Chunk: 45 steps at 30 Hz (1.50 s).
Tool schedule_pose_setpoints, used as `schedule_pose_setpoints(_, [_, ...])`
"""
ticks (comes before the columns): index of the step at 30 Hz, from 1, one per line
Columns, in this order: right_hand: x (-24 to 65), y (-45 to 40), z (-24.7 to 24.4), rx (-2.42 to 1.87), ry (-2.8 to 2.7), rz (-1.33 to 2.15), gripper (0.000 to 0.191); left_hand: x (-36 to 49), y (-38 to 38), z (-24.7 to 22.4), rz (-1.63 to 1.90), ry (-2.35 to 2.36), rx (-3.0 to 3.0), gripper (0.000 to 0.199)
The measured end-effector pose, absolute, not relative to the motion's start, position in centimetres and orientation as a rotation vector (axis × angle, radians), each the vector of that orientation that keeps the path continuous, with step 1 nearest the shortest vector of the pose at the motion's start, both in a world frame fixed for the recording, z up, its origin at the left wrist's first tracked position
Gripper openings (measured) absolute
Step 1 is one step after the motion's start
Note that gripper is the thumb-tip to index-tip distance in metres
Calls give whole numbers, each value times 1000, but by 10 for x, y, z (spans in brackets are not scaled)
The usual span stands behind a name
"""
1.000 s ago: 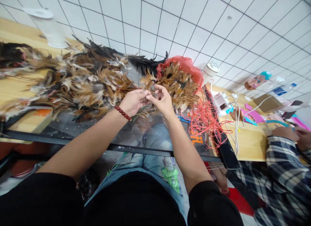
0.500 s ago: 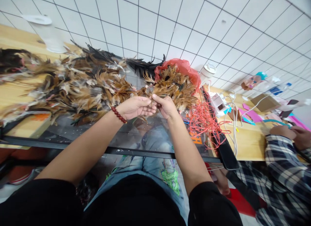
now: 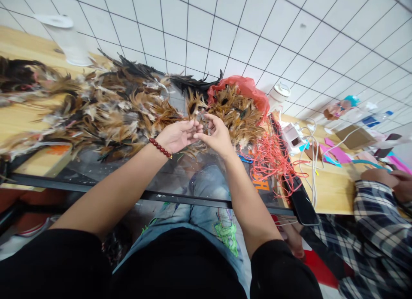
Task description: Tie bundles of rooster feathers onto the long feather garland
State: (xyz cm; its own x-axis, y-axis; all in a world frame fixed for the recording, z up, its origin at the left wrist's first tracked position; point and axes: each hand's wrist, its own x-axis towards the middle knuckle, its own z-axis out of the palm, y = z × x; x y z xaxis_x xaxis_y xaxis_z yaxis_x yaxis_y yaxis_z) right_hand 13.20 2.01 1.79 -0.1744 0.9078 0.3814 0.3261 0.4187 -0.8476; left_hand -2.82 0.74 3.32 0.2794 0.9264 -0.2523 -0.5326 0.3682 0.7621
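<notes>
My left hand [image 3: 181,135], with a dark red bead bracelet [image 3: 160,148] at the wrist, is palm up, its thumb and fingers closed on a small tuft of brown feathers [image 3: 195,103] that sticks up beyond the fingertips. Close against it is my right hand [image 3: 218,134], its thumb near the left fingertips and its forefinger held apart from the thumb. I make out nothing in it. Both hands are over the near edge of a wide heap of brown, white and black feathers [image 3: 106,114]. More brown feathers [image 3: 238,112] lie in a red plastic bag [image 3: 246,86].
Tangled red string [image 3: 270,157] lies right of my hands, beside a dark phone [image 3: 304,206]. White cables [image 3: 312,170], a lidded white cup [image 3: 280,93] and pink sheets [image 3: 339,153] are farther right. Another person's plaid sleeve [image 3: 380,209] is at the right edge. A white spool [image 3: 72,41] stands back left.
My right thumb and forefinger have parted, and the right hand has turned slightly. The feather tuft now stands up more plainly above my left fingers. The view has shifted slightly.
</notes>
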Motion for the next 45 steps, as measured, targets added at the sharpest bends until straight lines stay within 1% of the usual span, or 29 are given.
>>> schedule_pose_setpoints(1, [132,18,19,-1104,-1815,599,64,-29,8,34,1063,760,591,9])
schedule_pose_setpoints(3, [130,14,20,-1149,-1942,352,61,-28,7,33,1044,745,564,8])
schedule_pose_setpoints(5, [128,11,20,-1183,-1981,224,57,-26,6,31,1013,741,551,7])
schedule_pose_setpoints(7, [128,12,18,-1190,-1973,183,54,-24,5,29,996,760,543,8])
schedule_pose_setpoints(10, [131,15,17,-1176,-1922,193,54,-25,7,28,1077,776,537,8])
schedule_pose_setpoints(12, [134,15,17,-1169,-1905,214,50,-26,9,28,1152,772,555,9])
schedule_pose_setpoints(18, [124,8,16,-1150,-2013,279,22,-25,9,27,1176,741,631,12])
schedule_pose_setpoints(22, [122,12,16,-1120,-1759,409,25,-24,11,25,1243,759,577,12])
schedule_pose_setpoints(24, [135,14,22,-1189,-1570,459,29,-27,13,25,1287,759,549,12])
schedule_pose_setpoints(26, [161,9,33,-1321,-1533,473,30,-30,15,27,1320,753,535,12])
schedule_pose_setpoints(27, [178,3,40,-1399,-1607,459,26,-32,16,27,1333,748,532,12])
schedule_pose_setpoints(29, [209,-14,52,-1554,-1956,417,17,-35,18,30,1359,733,517,12])
schedule_pose_setpoints(31, [233,-34,58,-1771,-2243,328,11,-36,18,31,1374,718,491,13])
schedule_pose_setpoints(32, [241,-43,59,-1869,-2362,259,11,-36,18,31,1372,713,481,13])
schedule_pose_setpoints(35, [247,-55,53,-2113,-2536,-23,27,-35,17,30,1360,702,457,13])
schedule_pose_setpoints(36, [246,-55,49,-2156,-2556,-97,29,-35,17,29,1358,698,446,13])
schedule_pose_setpoints(39, [243,-51,43,-2123,-2638,-220,25,-35,18,26,1335,692,396,12])
schedule_pose_setpoints(42, [240,-50,44,-1924,-2744,-254,20,-37,18,23,1290,684,362,13])
schedule_pose_setpoints(45, [232,-52,55,-1753,-2788,-238,22,-38,18,23,1295,712,407,15])
